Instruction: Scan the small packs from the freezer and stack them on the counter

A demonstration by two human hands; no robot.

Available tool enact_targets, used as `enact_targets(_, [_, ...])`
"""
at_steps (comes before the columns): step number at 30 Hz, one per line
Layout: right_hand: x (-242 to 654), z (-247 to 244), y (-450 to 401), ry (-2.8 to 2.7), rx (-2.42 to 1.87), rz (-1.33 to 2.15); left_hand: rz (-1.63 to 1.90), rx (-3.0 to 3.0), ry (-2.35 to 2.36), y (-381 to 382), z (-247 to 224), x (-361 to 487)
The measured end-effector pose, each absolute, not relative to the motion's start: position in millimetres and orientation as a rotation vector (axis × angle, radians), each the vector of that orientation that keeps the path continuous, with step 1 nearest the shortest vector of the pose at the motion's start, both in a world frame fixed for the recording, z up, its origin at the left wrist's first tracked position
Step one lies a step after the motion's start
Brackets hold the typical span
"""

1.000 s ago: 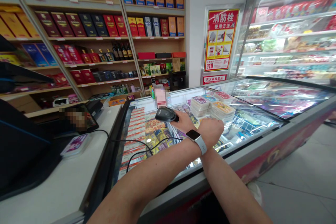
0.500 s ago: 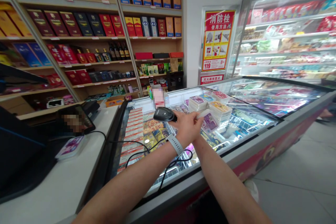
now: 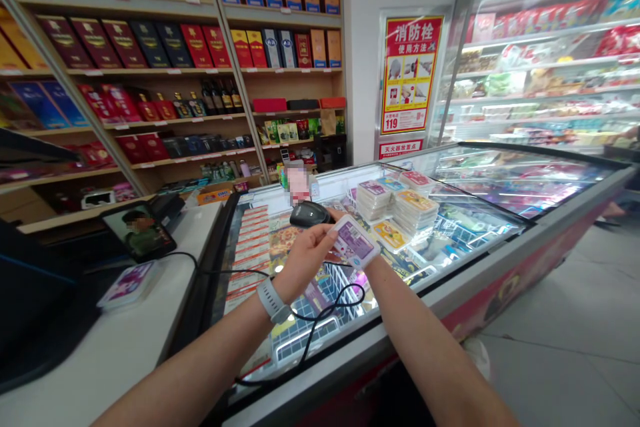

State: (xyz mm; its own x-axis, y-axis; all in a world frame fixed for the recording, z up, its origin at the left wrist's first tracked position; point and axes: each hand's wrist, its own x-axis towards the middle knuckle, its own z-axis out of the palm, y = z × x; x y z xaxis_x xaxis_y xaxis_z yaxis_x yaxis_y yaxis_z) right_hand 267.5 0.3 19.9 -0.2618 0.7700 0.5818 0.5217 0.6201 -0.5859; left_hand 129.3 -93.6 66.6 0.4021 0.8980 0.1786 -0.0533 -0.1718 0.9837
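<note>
While in left hand (image 3: 303, 263) — a labelled pack (image 3: 354, 242)

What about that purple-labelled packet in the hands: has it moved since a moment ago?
Yes: the purple-labelled packet has shifted left, away from the stacked packets and towards the black barcode scanner.

A white checkout counter (image 3: 125, 340) runs along the L side, w/ a tablet (image 3: 137, 232), a wrapped tray pack (image 3: 127, 285) & black cable on top. Ahead, a glass-lidded chest freezer (image 3: 380, 340) carries 2 stacks of wrapped trays (image 3: 395, 207) near its far edge, a yellow pack (image 3: 390, 235) just beside them. Far L: wooden shelves (image 3: 150, 110) w/ boxed liquor (image 3: 130, 37) & bottles (image 3: 220, 97).
</note>
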Motion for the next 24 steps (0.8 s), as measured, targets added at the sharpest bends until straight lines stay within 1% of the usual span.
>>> enact_targets(11, [261.6,23.7,-11.6,-1.879,-1.044,0.252,1.027,1.405,1.043,-83.1,38.2,72.0])
enact_targets(18, [262.0,27.1,-12.9,-1.889,-1.092,0.247,1.122,1.429,0.973,-69.0,28.1,57.5])
enact_targets(24, [262.6,27.6,-13.6,-1.853,-1.047,0.264,1.180,1.424,1.042,-60.4,23.0,42.9])
